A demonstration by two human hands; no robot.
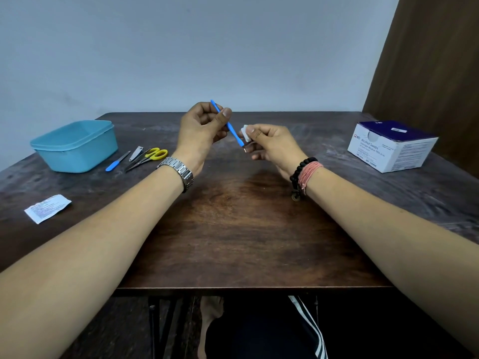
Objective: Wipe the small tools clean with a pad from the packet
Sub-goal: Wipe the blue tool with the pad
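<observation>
My left hand (199, 130) pinches a thin blue tool (234, 132) above the table's middle, its far end pointing up and away. My right hand (269, 145) pinches a small white pad (245, 132) against the tool's lower part, where a small metal tip (245, 150) shows. On the table at the left lie a blue-handled file (116, 161), a nail clipper (136, 152) and yellow-handled scissors (150, 158). An opened white packet (48, 208) lies flat near the left edge.
A light blue plastic tub (75, 145) stands at the back left beside the tools. A blue and white box of alcohol swabs (391, 146) sits at the back right. The dark wooden table (233, 229) ends at a wall behind and a brown panel (427, 60) at the right.
</observation>
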